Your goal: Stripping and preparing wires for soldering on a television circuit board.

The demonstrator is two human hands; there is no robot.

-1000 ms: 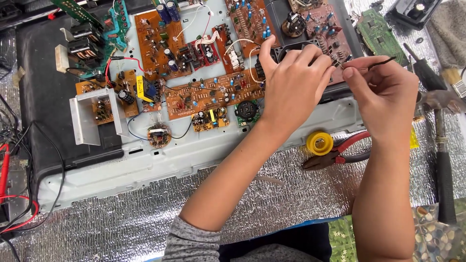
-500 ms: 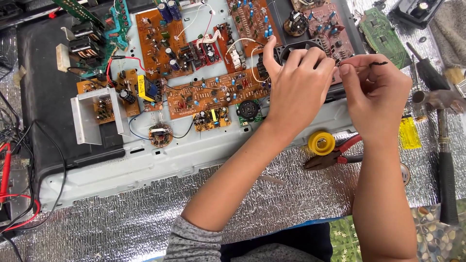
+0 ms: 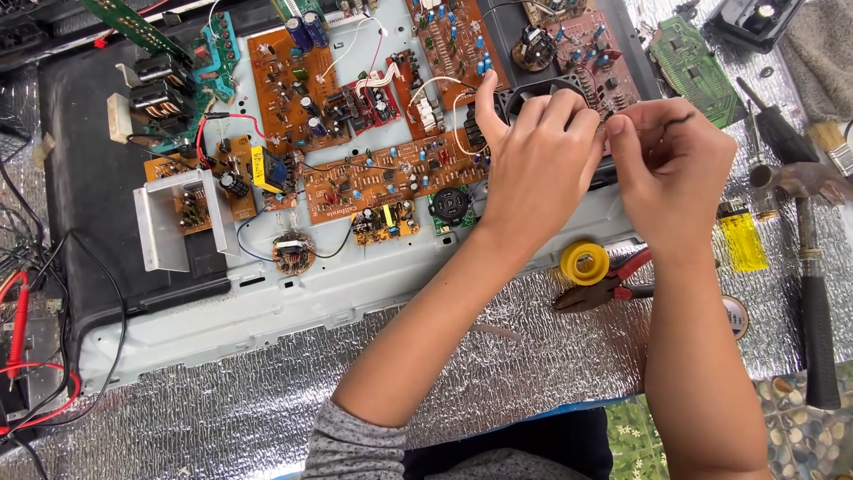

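Note:
My left hand (image 3: 538, 173) and my right hand (image 3: 675, 173) meet fingertip to fingertip over the right end of an opened electronics chassis (image 3: 373, 280). Together they pinch a thin black wire (image 3: 682, 117), whose short end curls out above my right index finger. My left hand's fingers are curled and cover a round black part (image 3: 533, 89) on the reddish circuit board (image 3: 591, 44); what lies under the fingertips is hidden. Several orange circuit boards (image 3: 382, 173) lie to the left of my hands.
A yellow spool (image 3: 585, 262) and red-handled pliers (image 3: 613, 286) lie just below my right wrist. To the right are a yellow lighter (image 3: 742, 238), a hammer (image 3: 813, 293), a screwdriver (image 3: 771, 124) and a green board (image 3: 697, 58). Red test leads (image 3: 19, 324) lie at the far left on the silver foil mat (image 3: 222, 418).
Both hands have stayed pinched together over the same spot. The wire end that stuck out to the right of my right hand now shows shorter and curled.

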